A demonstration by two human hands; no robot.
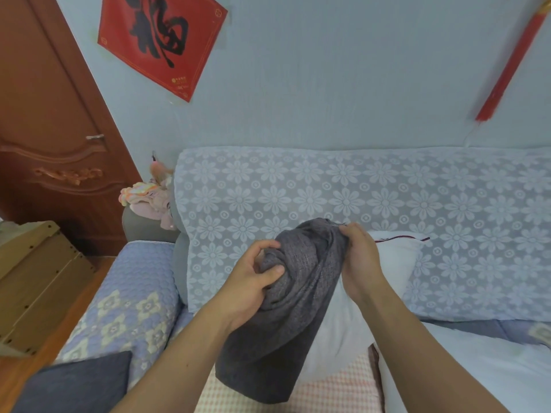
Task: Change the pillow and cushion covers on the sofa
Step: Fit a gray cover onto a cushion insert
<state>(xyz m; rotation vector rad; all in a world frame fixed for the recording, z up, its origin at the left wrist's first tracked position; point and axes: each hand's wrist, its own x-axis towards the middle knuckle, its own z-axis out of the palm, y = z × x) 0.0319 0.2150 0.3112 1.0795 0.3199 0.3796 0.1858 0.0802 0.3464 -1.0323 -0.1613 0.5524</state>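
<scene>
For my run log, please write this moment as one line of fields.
step: handling cover | left hand: grips bunched grey cushion cover | right hand: pinches its top edge | white pillow insert: behind, on sofa

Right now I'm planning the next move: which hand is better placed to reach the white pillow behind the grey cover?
Probably the right hand: it grips the grey cover right beside the white pillow. The left hand holds the cover's far side.
</scene>
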